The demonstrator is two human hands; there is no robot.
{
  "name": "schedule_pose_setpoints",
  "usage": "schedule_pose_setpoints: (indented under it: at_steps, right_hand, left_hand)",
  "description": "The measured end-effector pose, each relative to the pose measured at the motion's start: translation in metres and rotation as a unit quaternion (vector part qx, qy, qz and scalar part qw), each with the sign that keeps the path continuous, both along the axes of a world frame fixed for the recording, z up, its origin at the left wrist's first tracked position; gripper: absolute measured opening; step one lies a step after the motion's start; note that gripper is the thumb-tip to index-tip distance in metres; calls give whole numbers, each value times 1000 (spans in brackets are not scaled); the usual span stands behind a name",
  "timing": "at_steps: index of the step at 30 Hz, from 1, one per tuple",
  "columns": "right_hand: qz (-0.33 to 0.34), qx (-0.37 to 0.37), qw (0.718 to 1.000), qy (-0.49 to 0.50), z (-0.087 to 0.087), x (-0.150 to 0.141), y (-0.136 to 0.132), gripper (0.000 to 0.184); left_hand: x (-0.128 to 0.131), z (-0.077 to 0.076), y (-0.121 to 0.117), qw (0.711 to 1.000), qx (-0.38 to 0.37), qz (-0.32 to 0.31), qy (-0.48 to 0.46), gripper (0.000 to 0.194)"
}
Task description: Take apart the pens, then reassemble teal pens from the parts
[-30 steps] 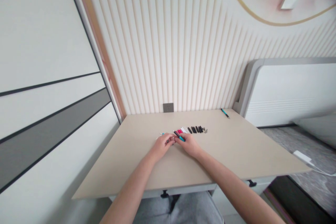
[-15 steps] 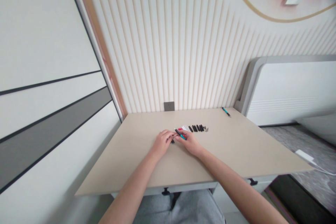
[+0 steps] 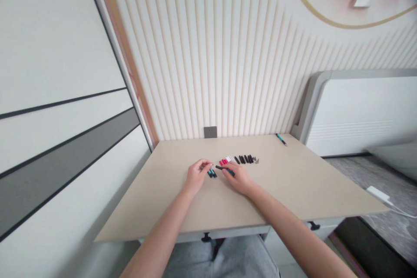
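My right hand [image 3: 239, 178] is closed around a black and blue pen [image 3: 219, 167], its black end pointing left toward my other hand. My left hand [image 3: 196, 176] pinches its thumb and fingers together near that end; a tiny piece seems to be at the fingertips, too small to name. A narrow gap lies between the pen and the left fingertips. Beside the left fingers, several short black and blue pen parts [image 3: 212, 173] lie on the table, partly covered by that hand. Just beyond the right hand are red pieces [image 3: 223, 162] and thin white sticks [image 3: 230, 158].
Continuing the row rightward are several black pen pieces [image 3: 245, 159] and small silvery parts [image 3: 256, 160]. Another blue and black pen [image 3: 280, 139] lies near the back right corner of the beige table [image 3: 156, 195]. A dark socket [image 3: 210, 132] sits on the ribbed wall behind.
My hands have moved apart a little, the left one leftward. The pen has turned flatter, and its silvery tip no longer shows. The red pieces and the blue and black parts are more visible.
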State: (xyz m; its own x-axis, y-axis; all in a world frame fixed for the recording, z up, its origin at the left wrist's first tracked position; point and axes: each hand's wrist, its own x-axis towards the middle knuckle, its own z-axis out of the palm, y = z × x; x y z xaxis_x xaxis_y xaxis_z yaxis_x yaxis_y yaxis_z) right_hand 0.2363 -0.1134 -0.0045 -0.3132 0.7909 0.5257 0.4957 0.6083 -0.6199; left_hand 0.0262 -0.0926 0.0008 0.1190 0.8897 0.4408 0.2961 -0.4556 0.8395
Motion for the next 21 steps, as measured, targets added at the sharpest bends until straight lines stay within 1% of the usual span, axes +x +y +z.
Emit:
schedule_pose_setpoints:
  at_steps: [5,9,13,15,18,21]
  right_hand:
    - [-8,-3,1000,-6,0,1,0,26]
    - [-4,5,1000,-30,1,3,-2,27]
    - [0,40,997,-61,4,5,-4,36]
    - [2,60,996,-70,5,6,-4,37]
    - [1,67,996,-51,4,9,-2,36]
    - [5,38,999,-14,2,11,0,33]
  left_hand:
    - [1,3,-3,1000,-1,-5,12,24]
    - [2,1,-3,999,-11,-27,40,24]
    - [1,-3,-1,999,-22,-31,35,26]
    - [1,-3,0,999,-32,-36,25,27]
    - [0,-2,0,998,-45,-48,3,28]
    - [-1,2,-2,997,-51,-54,-21,27]
